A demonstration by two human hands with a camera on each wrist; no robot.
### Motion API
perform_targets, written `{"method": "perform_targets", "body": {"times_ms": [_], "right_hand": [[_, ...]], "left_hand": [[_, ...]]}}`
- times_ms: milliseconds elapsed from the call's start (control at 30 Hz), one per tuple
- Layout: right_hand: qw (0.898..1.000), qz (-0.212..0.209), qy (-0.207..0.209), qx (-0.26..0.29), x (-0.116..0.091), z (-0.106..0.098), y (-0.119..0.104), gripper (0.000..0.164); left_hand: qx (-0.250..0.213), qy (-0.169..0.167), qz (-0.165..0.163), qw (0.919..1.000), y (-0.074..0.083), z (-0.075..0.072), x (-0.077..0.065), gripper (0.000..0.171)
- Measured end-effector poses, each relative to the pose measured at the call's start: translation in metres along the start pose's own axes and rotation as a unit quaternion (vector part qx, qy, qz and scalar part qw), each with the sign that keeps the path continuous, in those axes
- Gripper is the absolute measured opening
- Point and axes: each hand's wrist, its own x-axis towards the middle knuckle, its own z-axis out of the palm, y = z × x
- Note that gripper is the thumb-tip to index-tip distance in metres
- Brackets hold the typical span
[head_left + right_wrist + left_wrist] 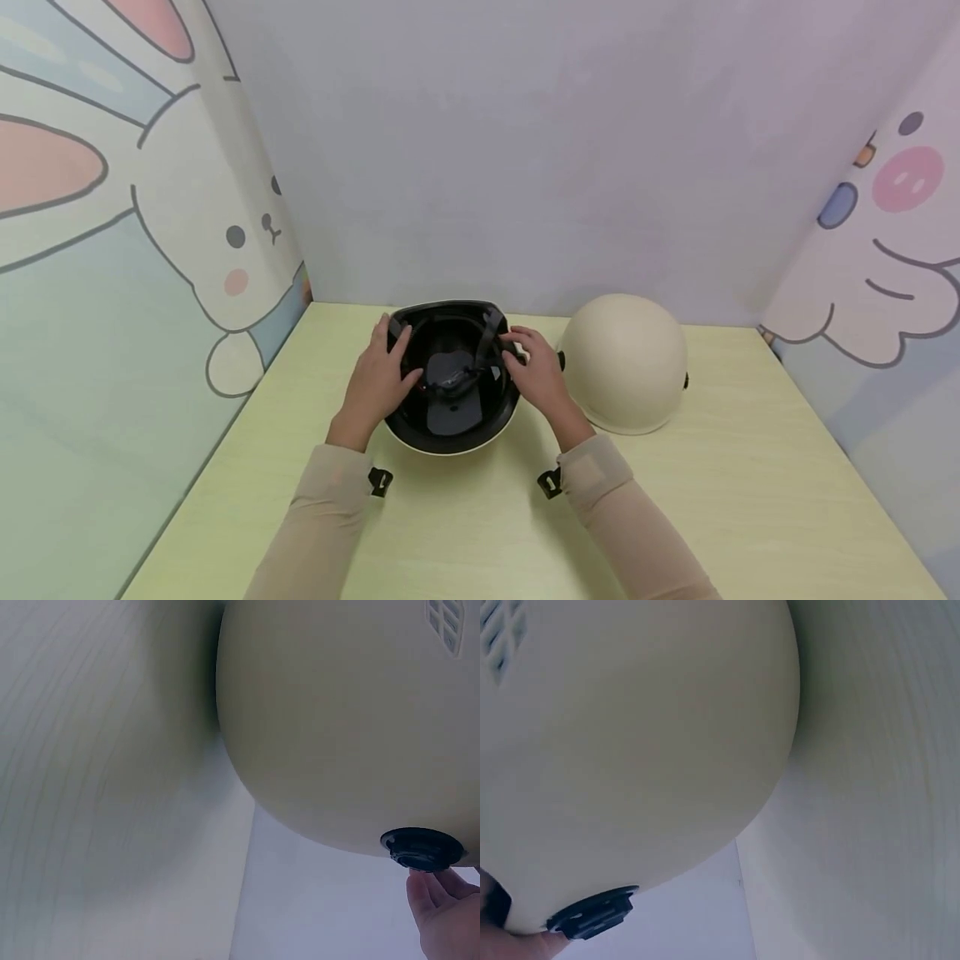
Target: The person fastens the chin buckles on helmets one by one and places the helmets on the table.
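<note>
A cream-coloured helmet (450,446) lies upside down on the table, its black inside facing up. Dark chin straps (486,337) hang within it. My left hand (377,379) holds the left side of the rim, thumb over the inside. On the opposite side, my right hand (542,373) grips the rim with its fingers bent over the edge. Seen from below in the right wrist view, the right fingertips (424,892) touch a round black knob (422,849) on the shell. A similar black knob (592,911) sits beside a left finger in the left wrist view.
A second cream helmet (626,362) stands dome up, just right of my right hand. The pale yellow table (465,533) runs back to a plain wall (540,150). Cartoon-printed panels flank it on the left (112,375) and right (877,400).
</note>
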Motion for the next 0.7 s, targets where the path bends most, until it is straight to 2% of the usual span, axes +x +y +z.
{"method": "perform_targets", "body": {"times_ms": [167, 300, 433, 567, 700], "right_hand": [[0.999, 0.010, -0.011, 0.038, -0.001, -0.003, 0.002, 0.032], [0.998, 0.011, -0.015, 0.059, -0.003, -0.007, 0.001, 0.035], [0.997, -0.011, -0.015, 0.078, -0.005, -0.010, 0.000, 0.039], [0.995, -0.029, -0.007, 0.094, -0.006, -0.013, -0.001, 0.043], [0.996, -0.035, -0.001, 0.086, -0.007, -0.017, -0.005, 0.046]], "left_hand": [[0.007, -0.033, -0.017, 0.9993, 0.000, 0.005, 0.003, 0.075], [-0.027, -0.074, -0.044, 0.9959, 0.000, 0.011, 0.006, 0.078], [-0.076, -0.107, -0.065, 0.9892, 0.001, 0.018, 0.008, 0.083], [-0.131, -0.119, -0.074, 0.9814, 0.003, 0.028, 0.007, 0.084], [-0.167, -0.117, -0.069, 0.9765, 0.005, 0.039, 0.006, 0.083]]}}
